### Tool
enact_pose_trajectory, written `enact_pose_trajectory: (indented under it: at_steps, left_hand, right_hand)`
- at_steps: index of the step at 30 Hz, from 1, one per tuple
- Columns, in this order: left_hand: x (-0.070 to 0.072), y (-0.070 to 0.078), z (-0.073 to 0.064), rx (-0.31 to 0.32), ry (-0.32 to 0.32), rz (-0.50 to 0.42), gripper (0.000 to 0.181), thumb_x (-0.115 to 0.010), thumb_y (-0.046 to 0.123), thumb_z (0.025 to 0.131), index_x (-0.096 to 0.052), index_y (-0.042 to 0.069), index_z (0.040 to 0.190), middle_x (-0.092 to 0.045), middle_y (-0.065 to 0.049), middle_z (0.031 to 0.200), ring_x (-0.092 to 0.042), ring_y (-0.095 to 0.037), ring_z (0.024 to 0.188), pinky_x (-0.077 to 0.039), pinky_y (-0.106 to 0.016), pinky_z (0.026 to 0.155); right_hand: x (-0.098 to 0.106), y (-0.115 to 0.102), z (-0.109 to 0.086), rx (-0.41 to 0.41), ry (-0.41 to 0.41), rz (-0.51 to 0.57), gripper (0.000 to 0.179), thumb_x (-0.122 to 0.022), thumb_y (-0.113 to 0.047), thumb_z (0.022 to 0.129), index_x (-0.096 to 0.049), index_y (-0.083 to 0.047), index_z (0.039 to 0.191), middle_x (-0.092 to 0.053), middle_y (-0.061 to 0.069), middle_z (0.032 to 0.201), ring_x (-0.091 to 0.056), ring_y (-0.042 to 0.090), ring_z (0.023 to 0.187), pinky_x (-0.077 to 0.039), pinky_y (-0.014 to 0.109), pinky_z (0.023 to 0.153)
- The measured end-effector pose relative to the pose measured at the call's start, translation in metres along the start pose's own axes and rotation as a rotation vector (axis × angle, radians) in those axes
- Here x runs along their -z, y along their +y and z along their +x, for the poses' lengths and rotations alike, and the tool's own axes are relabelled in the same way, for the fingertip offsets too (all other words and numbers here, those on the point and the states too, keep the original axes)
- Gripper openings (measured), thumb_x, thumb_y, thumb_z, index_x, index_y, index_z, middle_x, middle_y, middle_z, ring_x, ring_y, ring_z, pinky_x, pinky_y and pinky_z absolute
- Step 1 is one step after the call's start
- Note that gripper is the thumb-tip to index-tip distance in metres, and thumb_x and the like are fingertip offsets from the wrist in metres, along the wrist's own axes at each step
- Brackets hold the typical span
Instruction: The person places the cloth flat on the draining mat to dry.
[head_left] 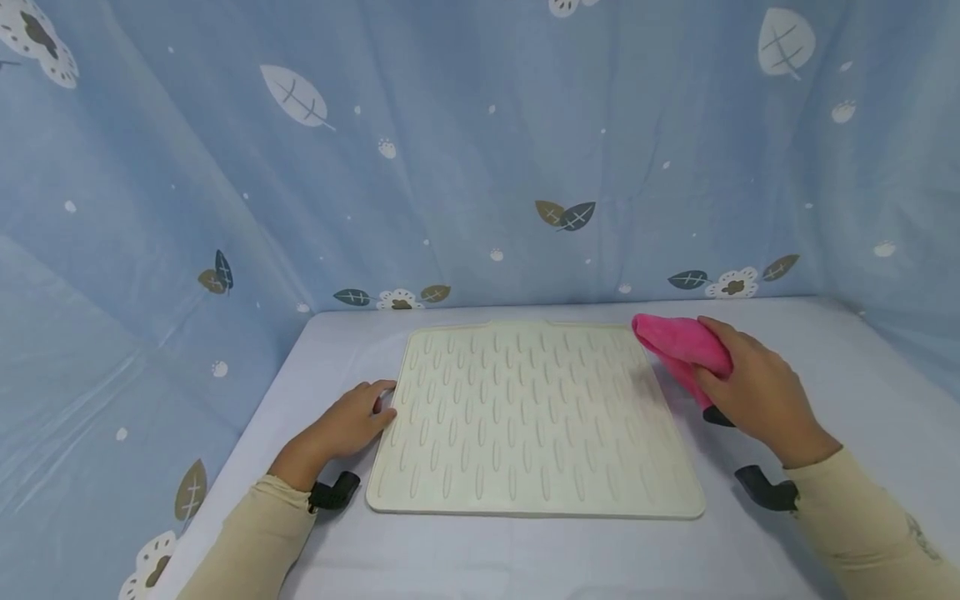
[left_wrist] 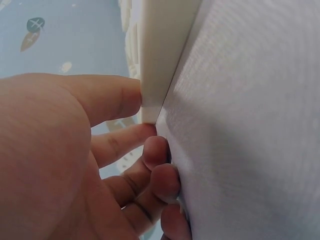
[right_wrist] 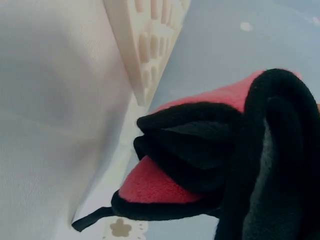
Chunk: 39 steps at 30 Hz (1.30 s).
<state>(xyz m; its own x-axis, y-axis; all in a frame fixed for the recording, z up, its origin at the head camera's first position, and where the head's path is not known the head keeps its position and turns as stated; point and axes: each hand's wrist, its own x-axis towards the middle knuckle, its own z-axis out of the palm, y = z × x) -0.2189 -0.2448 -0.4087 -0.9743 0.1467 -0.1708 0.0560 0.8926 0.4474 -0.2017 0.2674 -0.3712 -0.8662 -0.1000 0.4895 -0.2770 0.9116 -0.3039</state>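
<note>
A cream mat (head_left: pixel 517 417) with rows of raised oval ridges lies flat on a white-covered table. At its left side, my left hand (head_left: pixel 341 429) touches the edge with thumb and index fingertip. The left wrist view shows that thumb against the mat's side (left_wrist: pixel 162 55), the other fingers bent loosely near the tablecloth. My right hand (head_left: pixel 757 392) grips a folded pink cloth (head_left: pixel 686 342) above the mat's far right corner. In the right wrist view the cloth (right_wrist: pixel 160 185) has black edging and a dark underside, and it hides nearly all of the hand.
A blue curtain (head_left: pixel 480 167) with leaf and flower prints hangs behind the table and along its sides. White tablecloth (head_left: pixel 480 554) surrounds the mat. Black curved pieces (head_left: pixel 765 490) sit at both wrists.
</note>
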Motion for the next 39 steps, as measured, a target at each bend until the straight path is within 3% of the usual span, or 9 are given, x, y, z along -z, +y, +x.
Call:
enact_pose_trajectory:
  at_steps: [12,24,39]
  left_hand:
    - [0.001,-0.001,0.002,-0.012,0.009,0.023,0.055,-0.058,0.022,0.1,-0.042,0.006,0.15,-0.052,-0.007,0.092,-0.049,-0.018,0.08,-0.041,-0.032,0.068]
    - [0.001,0.001,0.003,-0.014,0.005,0.022,0.056,-0.058,0.022,0.1,-0.042,0.005,0.151,-0.052,-0.007,0.091,-0.049,-0.019,0.079,-0.041,-0.032,0.068]
    - [0.0,-0.001,0.005,-0.012,0.004,0.031,0.057,-0.057,0.023,0.1,-0.04,0.005,0.152,-0.052,-0.007,0.092,-0.049,-0.018,0.079,-0.042,-0.032,0.069]
  right_hand:
    - [0.002,-0.021,-0.002,0.089,0.059,0.061,0.075,-0.082,-0.001,0.074,-0.047,0.005,0.14,-0.06,0.03,0.116,-0.06,0.046,0.095,-0.053,0.065,0.075]
    - [-0.008,-0.061,-0.004,0.146,-0.01,0.176,0.074,-0.08,-0.004,0.078,-0.047,-0.001,0.144,-0.06,0.024,0.124,-0.061,0.038,0.099,-0.057,0.06,0.073]
    - [-0.04,-0.094,0.017,0.099,-0.03,0.198,0.07,-0.078,-0.009,0.082,-0.047,-0.003,0.145,-0.062,0.023,0.126,-0.064,0.039,0.101,-0.057,0.059,0.079]
